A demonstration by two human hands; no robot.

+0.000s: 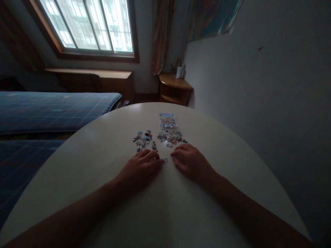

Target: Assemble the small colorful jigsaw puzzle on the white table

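Observation:
My left hand (144, 165) rests on the white table (165, 213), its fingers curled and the thumb and fingertips closed at a small light-blue jigsaw piece (165, 160). Just right of that piece is my right hand (190, 162), with fingers bent together and tips down near the tabletop. Whether anything is between them is too dark to make out. Beyond my left hand lies a loose group of jigsaw pieces (143, 137), a few of them close to its knuckles. A denser pile of jigsaw pieces (172, 136) spreads beyond my right hand.
A printed picture packet (168, 121) lies flat behind the piles. The table's curved edge borders a plaid mattress (57, 110) on the left and a white wall (245, 93) on the right. A wooden corner cabinet (176, 82) stands past the far edge, below the window side.

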